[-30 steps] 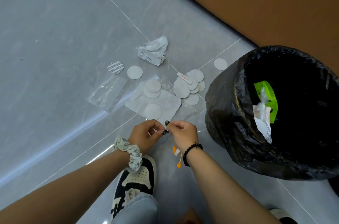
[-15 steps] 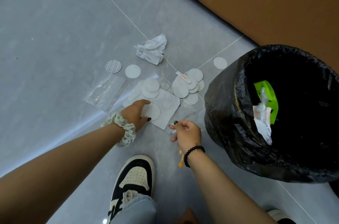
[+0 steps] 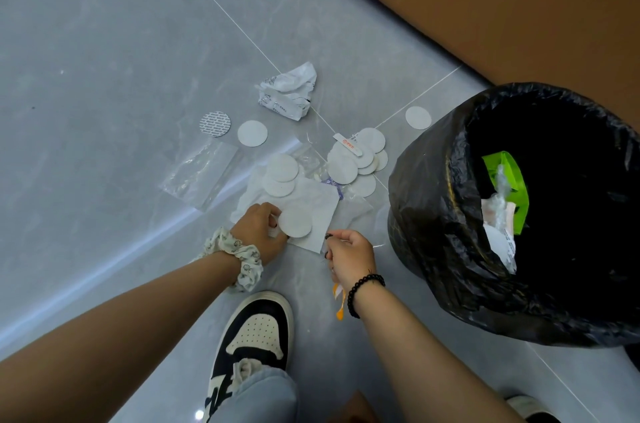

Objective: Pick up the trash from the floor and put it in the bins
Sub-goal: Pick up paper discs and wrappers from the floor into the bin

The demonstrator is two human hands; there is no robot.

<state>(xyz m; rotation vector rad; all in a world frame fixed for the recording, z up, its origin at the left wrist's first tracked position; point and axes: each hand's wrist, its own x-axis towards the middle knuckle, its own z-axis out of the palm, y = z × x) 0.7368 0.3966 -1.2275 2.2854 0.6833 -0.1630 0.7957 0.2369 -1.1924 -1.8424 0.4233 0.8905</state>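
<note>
Grey floor: one bin, left hand pinching disc.

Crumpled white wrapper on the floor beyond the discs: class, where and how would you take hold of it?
Grip the crumpled white wrapper at its raised, puffed top, coming down from above with a hand and pinching across the folds. It lies alone on the grey floor, apart from the flat white discs, and its creases stand up, so fingers probably need not slide underneath as with a flat disc.

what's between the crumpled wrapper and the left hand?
Head view: two overlapping white discs on a white sheet lie between the crumpled wrapper and left hand.
</note>
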